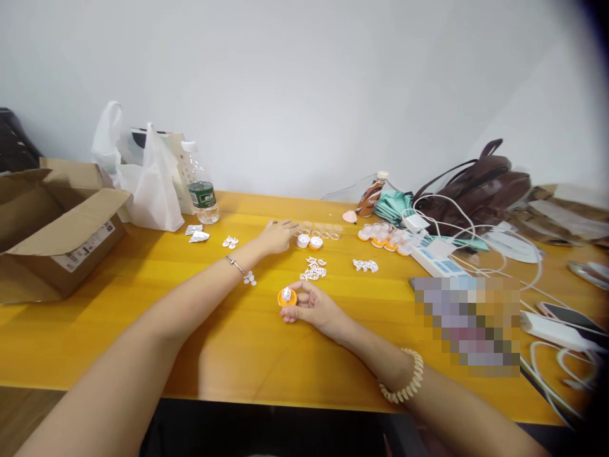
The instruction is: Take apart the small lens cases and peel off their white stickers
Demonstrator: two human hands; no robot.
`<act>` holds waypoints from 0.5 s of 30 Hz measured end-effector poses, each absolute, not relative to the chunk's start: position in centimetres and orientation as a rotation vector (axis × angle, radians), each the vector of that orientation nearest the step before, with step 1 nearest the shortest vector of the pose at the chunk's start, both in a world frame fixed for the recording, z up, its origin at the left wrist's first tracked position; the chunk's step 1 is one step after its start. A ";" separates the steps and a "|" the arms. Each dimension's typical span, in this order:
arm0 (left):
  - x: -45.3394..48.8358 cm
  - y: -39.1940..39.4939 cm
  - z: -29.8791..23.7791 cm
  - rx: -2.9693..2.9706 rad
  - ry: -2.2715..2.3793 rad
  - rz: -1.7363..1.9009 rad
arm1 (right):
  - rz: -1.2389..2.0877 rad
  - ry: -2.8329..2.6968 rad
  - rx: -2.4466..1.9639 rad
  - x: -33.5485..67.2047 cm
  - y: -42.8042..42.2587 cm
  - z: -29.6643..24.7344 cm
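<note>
Right hand (316,308) had the orange round piece (287,304) pinched between thumb and fingers, white insert (286,294) uppermost, near the white plastic pieces (314,272) on the surface (233,343)! By the clear plastic cups (323,230), left hand (278,237) stretched its fingers; gripping one? You couldn't tell.

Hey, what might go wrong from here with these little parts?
The white piece could come loose if the right hand tilts the orange part. The left hand, close to the clear round pieces, might knock one away. The small white discs near the metal bracelet could get brushed aside.
</note>
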State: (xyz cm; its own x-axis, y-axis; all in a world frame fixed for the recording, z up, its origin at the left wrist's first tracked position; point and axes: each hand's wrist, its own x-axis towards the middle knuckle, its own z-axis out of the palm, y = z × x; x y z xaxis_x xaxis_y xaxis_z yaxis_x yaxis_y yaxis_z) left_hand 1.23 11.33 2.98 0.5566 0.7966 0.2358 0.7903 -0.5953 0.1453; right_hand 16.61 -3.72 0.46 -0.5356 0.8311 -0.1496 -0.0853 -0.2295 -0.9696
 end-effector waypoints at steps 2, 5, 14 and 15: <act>1.3 11.7 2.8 2.759 1.453 0.411 | 1.846 -1.364 -0.933 16.6 -3.8 0.5; 1.2 12.0 2.6 2.764 1.491 0.373 | 1.855 -1.350 -0.950 16.6 -3.9 0.8; 0.1 6.9 4.4 2.500 1.311 1.041 | 1.835 -1.375 -0.921 16.8 -3.5 0.4; -0.3 5.4 4.7 2.424 1.203 1.060 | 1.831 -1.385 -0.918 16.8 -3.5 0.4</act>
